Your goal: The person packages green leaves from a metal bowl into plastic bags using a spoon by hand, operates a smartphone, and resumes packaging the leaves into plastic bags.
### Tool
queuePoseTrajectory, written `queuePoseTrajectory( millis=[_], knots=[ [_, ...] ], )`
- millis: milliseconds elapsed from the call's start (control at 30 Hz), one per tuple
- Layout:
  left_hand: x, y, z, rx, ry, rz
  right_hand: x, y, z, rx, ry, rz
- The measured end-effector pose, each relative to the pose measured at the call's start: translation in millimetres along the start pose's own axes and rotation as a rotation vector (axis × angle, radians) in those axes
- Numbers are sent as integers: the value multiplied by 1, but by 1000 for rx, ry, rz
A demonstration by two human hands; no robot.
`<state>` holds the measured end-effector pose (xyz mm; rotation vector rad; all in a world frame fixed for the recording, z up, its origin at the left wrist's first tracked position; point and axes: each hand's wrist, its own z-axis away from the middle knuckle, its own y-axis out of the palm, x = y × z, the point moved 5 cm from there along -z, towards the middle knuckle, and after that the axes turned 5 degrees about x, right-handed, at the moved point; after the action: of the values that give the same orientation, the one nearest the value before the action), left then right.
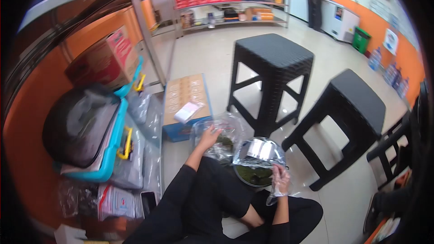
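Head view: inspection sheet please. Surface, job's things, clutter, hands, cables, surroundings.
Surface: pale tiled floor.
Job's things: clear bag and bowl, both with dark green contents; shiny cover partly over bowl.
Clutter: carton with packet on top; tub; phone.
Hands: left touches bag, grip unclear; right, clear-gloved, pinches cover's edge.
Cables: nothing seen.
Surroundings: black stools ahead; person at white freezer, far right.

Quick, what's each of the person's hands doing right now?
Left hand: closed, holding a clear bag.
Right hand, gloved: closed, holding the edge of a silvery cover.
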<state>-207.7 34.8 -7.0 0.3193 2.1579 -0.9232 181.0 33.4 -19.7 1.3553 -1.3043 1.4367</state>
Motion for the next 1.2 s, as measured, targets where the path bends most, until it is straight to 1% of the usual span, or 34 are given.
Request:
queuePoseTrajectory(
  millis=[33, 67, 100, 133, 167, 233, 267, 367, 400, 433, 500, 533, 567, 633, 667, 733, 767, 800, 833, 867, 900, 967, 1033, 1067, 1167, 1200],
  knots=[
    [15, -2, 1, -170, 135, -224, 5, -1, 2, 11, 35, -7],
    [8, -20, 2, -154, 95, -92, -15, -3, -3, -10, -2, 62],
    [-19, -49, 3, -139, 58, 39, -31, -4, -7, -34, -126, 126],
    [-41, -80, 9, -124, 18, 169, -28, -2, -8, -44, -153, 82],
    [-47, -105, 17, 17, -79, 162, -21, -2, -4, -53, -173, 37],
    [-49, -151, 43, 298, -285, 171, 3, -2, 3, -38, -208, 232],
    [-43, -175, 59, 310, -341, 93, 25, 2, 8, -8, -95, 207],
    [-29, -246, 117, 177, -337, 26, 4, -1, 3, -13, -121, 231],
    [-20, -265, 139, 133, -346, 18, 7, -1, 4, -12, -53, 226],
    [-13, -282, 160, 90, -351, 10, 3, 0, 2, -23, -88, 195],
    [-7, -306, 204, 89, -428, -95, -7, -3, -1, -44, -153, 135],
    [-11, -317, 220, 89, -466, -147, 7, -3, 1, -57, -165, 273],
    [-15, -324, 235, 190, -507, -239, 6, -1, 1, -62, -139, 260],
    [-19, -332, 259, 233, -544, -321, -6, -8, -3, -77, -87, 233],
    [-12, -334, 274, 255, -562, -363, -14, -14, -6, -94, -98, 359],
    [2, -335, 298, 306, -594, -446, -33, -27, -13, -80, -53, 371],
    [6, -333, 311, 364, -670, -444, -42, -32, -17, -76, -31, 376],
    [3, -331, 318, 424, -745, -441, -46, -35, -18, -109, -63, 412],
    [2, -330, 328, 485, -819, -436, -53, -38, -21, -111, -51, 373],
    [18, -324, 348, 536, -910, -368, -59, -41, -25, -112, -37, 335],
    [12, -326, 352, 573, -918, -398, -64, -43, -25, -113, -21, 300],
    [-1, -331, 349, 644, -924, -458, -47, -38, -19, -111, -27, 385],
    [2, -332, 354, 666, -947, -463, -38, -35, -16, -122, -12, 483],
    [3, -333, 358, 678, -959, -466, -35, -34, -15, -113, 10, 468],
    [9, -339, 361, 500, -794, -455, -34, -33, -15, -95, 55, 415],
    [7, -340, 359, 495, -787, -443, -38, -34, -16, -87, 57, 396]
  ],
)
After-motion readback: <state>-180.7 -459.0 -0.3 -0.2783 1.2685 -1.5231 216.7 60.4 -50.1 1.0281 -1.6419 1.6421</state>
